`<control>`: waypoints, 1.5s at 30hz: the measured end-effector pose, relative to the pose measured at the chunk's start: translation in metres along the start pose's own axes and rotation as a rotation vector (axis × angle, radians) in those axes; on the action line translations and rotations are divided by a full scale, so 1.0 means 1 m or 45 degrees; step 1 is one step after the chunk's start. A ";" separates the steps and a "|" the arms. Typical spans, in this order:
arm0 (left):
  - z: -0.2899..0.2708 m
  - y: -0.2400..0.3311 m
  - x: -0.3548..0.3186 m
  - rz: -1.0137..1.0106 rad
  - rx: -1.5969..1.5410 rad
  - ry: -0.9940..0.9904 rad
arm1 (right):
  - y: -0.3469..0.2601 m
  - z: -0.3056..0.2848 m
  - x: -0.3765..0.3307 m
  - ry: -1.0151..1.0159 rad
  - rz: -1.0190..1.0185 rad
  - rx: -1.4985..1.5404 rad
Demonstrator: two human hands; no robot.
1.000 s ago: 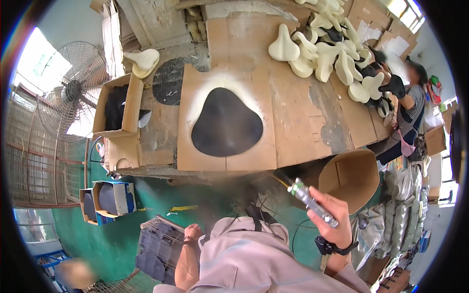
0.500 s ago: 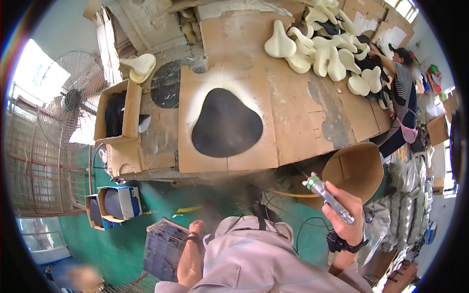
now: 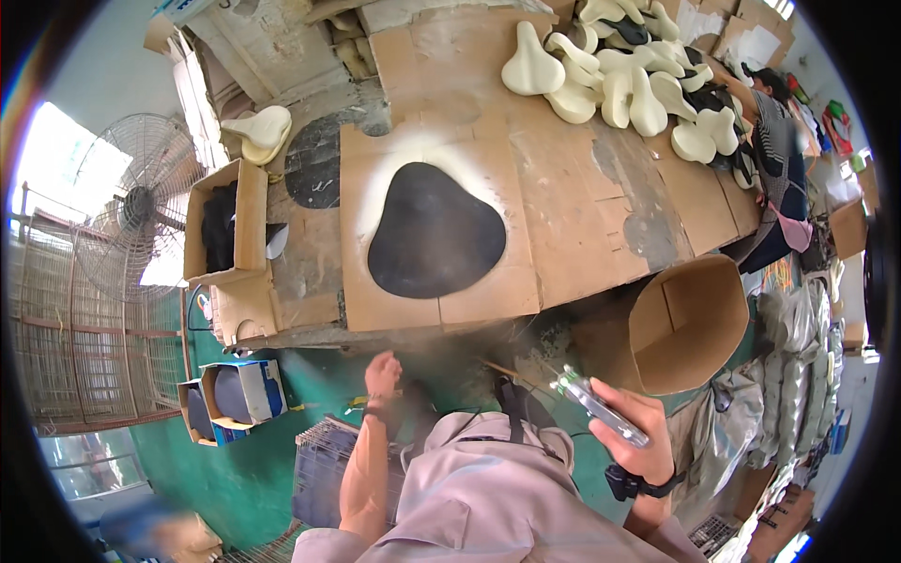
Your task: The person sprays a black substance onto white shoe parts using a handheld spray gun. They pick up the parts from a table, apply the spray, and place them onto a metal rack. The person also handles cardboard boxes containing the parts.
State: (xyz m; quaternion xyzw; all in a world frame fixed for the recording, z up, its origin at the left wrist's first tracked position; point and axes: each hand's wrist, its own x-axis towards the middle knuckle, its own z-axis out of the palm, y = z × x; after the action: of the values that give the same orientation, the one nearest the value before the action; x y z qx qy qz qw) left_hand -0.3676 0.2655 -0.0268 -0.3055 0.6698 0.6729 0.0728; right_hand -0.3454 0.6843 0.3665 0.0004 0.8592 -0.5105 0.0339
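My right hand (image 3: 633, 433), wearing a black wrist device, is closed around a silver spray gun (image 3: 601, 409) with a green-tinged front end. The tool is held in front of the table's near edge, tilted toward the upper left. My left hand (image 3: 383, 377) hangs empty just short of that edge, its fingers loosely apart and slightly blurred. Beyond both hands, a black rounded-triangular saddle cover sheet (image 3: 436, 235) lies flat on a cardboard sheet (image 3: 479, 305). Whitish residue surrounds its upper part. Neither hand touches the sheet.
Cream foam bicycle saddles (image 3: 648, 108) are heaped at the far right, near another person (image 3: 777, 141). A carton (image 3: 251, 225) with black pieces stands on the table's left. An open cardboard box (image 3: 694, 324) stands right of the table, a wire cage fan (image 3: 141, 206) at left.
My left hand has risen forward toward the table edge. My right hand, still holding the spray gun, has moved left and slightly down. The view has shifted a little.
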 end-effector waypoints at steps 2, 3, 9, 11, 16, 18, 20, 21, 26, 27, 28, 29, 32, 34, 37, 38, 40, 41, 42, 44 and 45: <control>0.015 0.011 0.040 0.185 0.071 0.056 | 0.006 -0.003 -0.012 0.142 0.070 -0.023; 0.025 0.023 0.061 0.182 0.471 0.166 | 0.009 -0.006 -0.015 0.116 0.100 -0.039; 0.112 0.107 0.093 0.346 1.003 0.643 | 0.021 -0.017 -0.030 0.184 0.196 0.006; 0.117 0.110 0.098 0.297 1.103 0.719 | 0.030 -0.012 -0.033 0.233 0.182 -0.028; 0.116 0.110 0.110 0.351 1.133 0.688 | 0.039 -0.010 -0.038 0.228 0.134 0.023; 0.126 0.107 0.116 0.334 0.817 0.674 | 0.043 -0.010 -0.038 0.257 0.148 0.041; 0.122 0.097 0.135 -0.083 0.019 0.604 | 0.044 -0.010 -0.035 0.246 0.149 0.044; 0.102 0.081 0.153 -0.277 -0.389 0.576 | 0.045 -0.011 -0.033 0.207 0.121 0.065; 0.124 0.104 0.156 -0.398 -1.115 -0.098 | 0.054 -0.011 -0.026 0.116 0.050 0.077; 0.120 0.116 0.151 -0.325 -1.164 -0.205 | 0.054 -0.011 -0.024 0.098 0.023 0.091; 0.115 0.128 0.146 -0.247 -1.209 -0.308 | 0.056 -0.010 -0.022 0.075 0.009 0.103; 0.125 0.154 0.130 -0.183 -1.258 -0.425 | 0.058 -0.009 -0.020 0.064 0.007 0.103; 0.131 0.233 0.070 0.099 -1.442 -0.325 | 0.055 -0.010 -0.010 -0.030 0.011 0.093; 0.108 0.258 0.036 0.278 -1.606 -0.588 | 0.054 -0.008 -0.002 -0.085 -0.048 0.098; 0.076 0.280 -0.035 0.451 -1.646 -0.371 | 0.049 -0.003 0.012 -0.210 -0.139 0.057; 0.065 0.277 -0.058 0.466 -1.658 -0.266 | 0.047 -0.001 0.017 -0.278 -0.182 0.032; 0.029 0.241 -0.093 0.447 -1.778 -0.315 | 0.044 0.004 0.019 -0.386 -0.203 0.041; 0.017 0.222 -0.114 0.450 -1.840 -0.337 | 0.045 0.004 0.019 -0.449 -0.216 0.042; 0.016 0.210 -0.138 0.483 -1.834 -0.173 | 0.044 0.004 0.017 -0.493 -0.272 -0.014; 0.006 0.190 -0.201 0.452 -1.876 0.115 | 0.041 0.000 0.016 -0.634 -0.341 -0.078; -0.003 0.159 -0.228 0.475 -1.911 0.194 | 0.038 0.000 0.017 -0.714 -0.383 -0.120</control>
State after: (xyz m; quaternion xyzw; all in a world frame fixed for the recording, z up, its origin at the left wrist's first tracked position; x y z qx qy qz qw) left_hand -0.2639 0.3188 0.2257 -0.2008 0.0782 0.9245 -0.3143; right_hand -0.3614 0.7022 0.3322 -0.2688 0.8295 -0.4497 0.1935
